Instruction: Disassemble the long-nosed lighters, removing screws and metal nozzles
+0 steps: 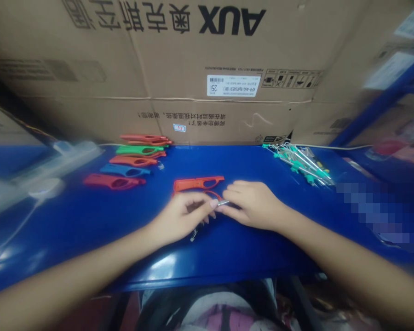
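Between my two hands is a small silvery metal piece (222, 202). My left hand (189, 214) pinches its left end with thumb and fingers, and a thin wire end (193, 235) shows just below that hand. My right hand (253, 204) has its fingers closed round the right end. Right behind the hands lies an orange-red plastic shell (189, 184) with an oval opening. A second red part (214, 194) is partly hidden by my left hand.
Several coloured shells (134, 161) lie in a column at the back left. Metal rods with green parts (301, 164) are piled at the back right. A white device with a cable (46, 187) is at the left. A cardboard wall (179, 101) closes off the back of the blue table (227, 257).
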`<state>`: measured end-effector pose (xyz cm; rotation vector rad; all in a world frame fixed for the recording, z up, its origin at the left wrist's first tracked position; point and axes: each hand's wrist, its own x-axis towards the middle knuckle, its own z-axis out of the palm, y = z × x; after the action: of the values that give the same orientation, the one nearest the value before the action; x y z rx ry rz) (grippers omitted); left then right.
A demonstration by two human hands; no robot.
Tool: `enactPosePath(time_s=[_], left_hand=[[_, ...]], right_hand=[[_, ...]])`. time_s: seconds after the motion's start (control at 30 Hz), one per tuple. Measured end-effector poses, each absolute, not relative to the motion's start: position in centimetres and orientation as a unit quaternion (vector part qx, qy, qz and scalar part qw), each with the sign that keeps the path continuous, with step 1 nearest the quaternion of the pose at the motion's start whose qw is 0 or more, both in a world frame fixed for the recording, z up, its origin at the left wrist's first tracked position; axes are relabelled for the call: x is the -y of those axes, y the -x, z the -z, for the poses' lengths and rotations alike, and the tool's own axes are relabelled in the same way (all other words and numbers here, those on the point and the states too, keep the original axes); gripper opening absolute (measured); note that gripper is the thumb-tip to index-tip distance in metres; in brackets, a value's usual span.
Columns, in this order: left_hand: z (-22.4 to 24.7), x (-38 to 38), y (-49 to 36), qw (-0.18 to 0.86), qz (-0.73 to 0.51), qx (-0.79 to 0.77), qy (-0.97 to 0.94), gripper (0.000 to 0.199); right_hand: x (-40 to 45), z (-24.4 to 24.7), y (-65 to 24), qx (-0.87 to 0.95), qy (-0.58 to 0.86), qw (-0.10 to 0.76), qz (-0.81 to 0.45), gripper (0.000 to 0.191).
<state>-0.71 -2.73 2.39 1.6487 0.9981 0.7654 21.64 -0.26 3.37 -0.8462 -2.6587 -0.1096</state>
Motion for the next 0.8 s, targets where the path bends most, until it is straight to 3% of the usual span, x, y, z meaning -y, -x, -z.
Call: enactPosePath(time_s=[0.27,0.57,0.8], left_hand=[[-2.1,2.9,0.6,0.424,-0.328,-0.433,-0.724,0.027],[-2.2,1.9,1.7,0.444,-0.349,-0.452,-0.690,0.029],[-2.2,1.8,1.3,0.499,-0.341,-0.459,-0.651,0.033]], right_hand=[[0.5,-3.4,-21.4,0.947,0.280,0.155,0.028,0.032],[-0.8,-4.1,-22.7,0.939,0.311,0.147,-0.005,0.026],[-0.2,-3.9,-21.6,0.952,0.251,0.173,-0.001,0.026]])
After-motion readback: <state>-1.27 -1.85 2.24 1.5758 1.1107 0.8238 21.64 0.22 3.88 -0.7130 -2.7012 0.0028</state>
